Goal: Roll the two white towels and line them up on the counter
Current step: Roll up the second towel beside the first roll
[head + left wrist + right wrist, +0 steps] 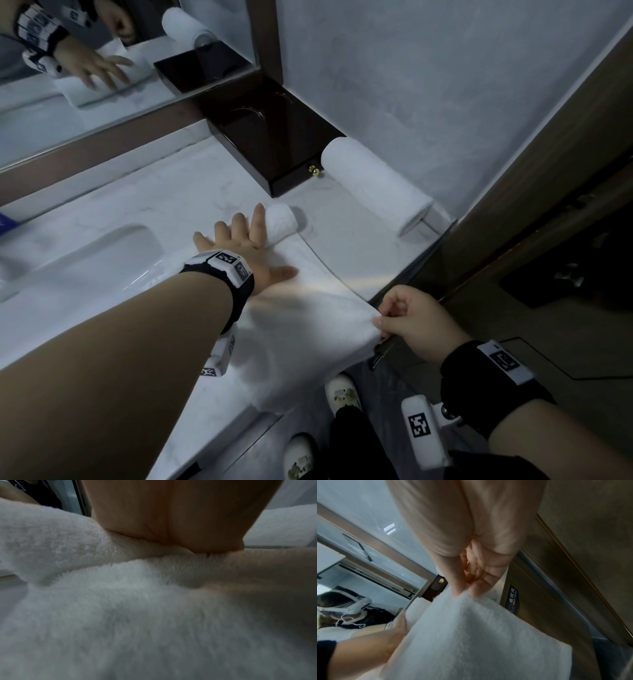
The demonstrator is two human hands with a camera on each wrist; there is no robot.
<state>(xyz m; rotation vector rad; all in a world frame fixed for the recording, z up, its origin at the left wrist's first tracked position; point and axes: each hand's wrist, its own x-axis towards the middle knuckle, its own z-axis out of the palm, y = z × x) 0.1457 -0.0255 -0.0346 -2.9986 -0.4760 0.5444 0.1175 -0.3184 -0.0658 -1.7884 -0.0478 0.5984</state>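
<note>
One rolled white towel (375,183) lies on the counter by the wall at the right. A second white towel (308,329) is spread flat across the counter, with a small roll (282,222) formed at its far end. My left hand (245,240) lies flat on that roll with straight fingers, its palm (171,520) pressing the pile. My right hand (407,320) pinches the near right corner of the flat towel (471,635) at the counter's edge, thumb and fingertips (479,589) closed on the cloth.
A dark wooden box (270,137) with a brass knob stands against the mirror (85,68), beside the rolled towel. A sink basin (85,260) dips into the white counter at the left. A wooden door (548,205) borders the right. My shoes (342,394) show below.
</note>
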